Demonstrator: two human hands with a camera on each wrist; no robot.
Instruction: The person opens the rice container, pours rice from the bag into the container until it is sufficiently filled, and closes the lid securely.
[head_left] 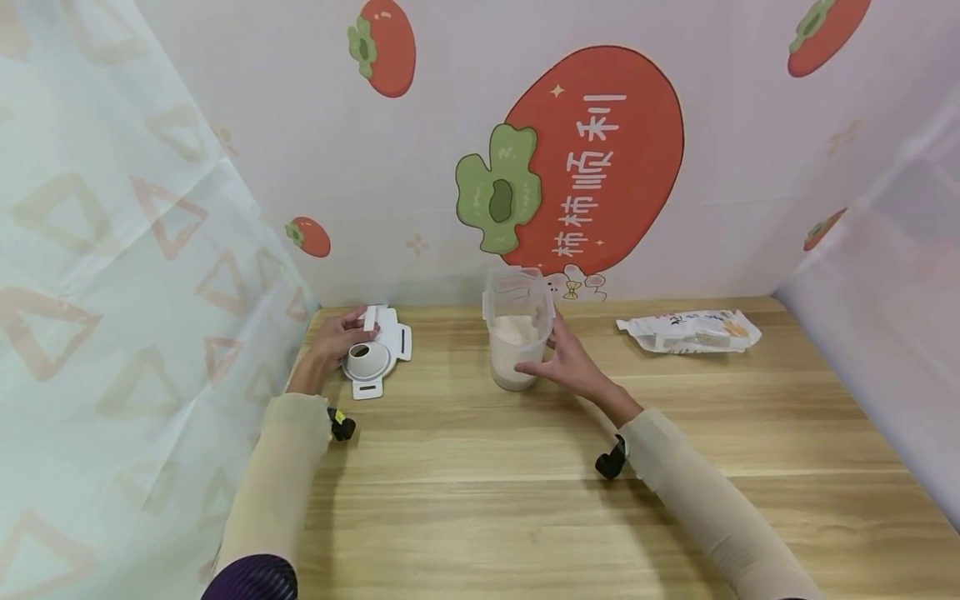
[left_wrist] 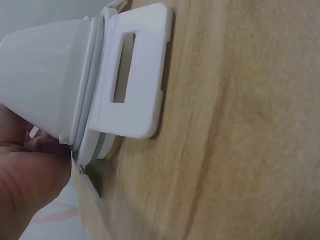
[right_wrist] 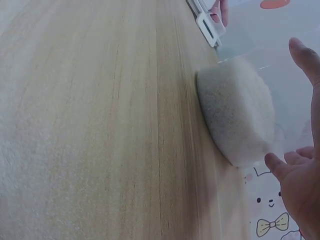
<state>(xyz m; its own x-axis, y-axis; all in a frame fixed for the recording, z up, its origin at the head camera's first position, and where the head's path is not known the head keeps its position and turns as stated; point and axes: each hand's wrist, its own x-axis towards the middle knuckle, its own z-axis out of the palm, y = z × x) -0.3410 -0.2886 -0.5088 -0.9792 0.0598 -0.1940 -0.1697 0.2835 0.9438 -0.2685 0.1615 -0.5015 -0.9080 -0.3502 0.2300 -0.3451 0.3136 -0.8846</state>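
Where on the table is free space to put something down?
Bare wood lies between the white lid and the clear container, and across the near table around both forearms. The back edge is more crowded, with the packet at right.

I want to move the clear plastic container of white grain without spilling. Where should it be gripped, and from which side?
Grip the clear plastic container round its lower half, where the white grain sits, coming from the right side as the right hand already does. It stands upright with its top open and tall, straight walls, so a low side grip should probably keep it level.
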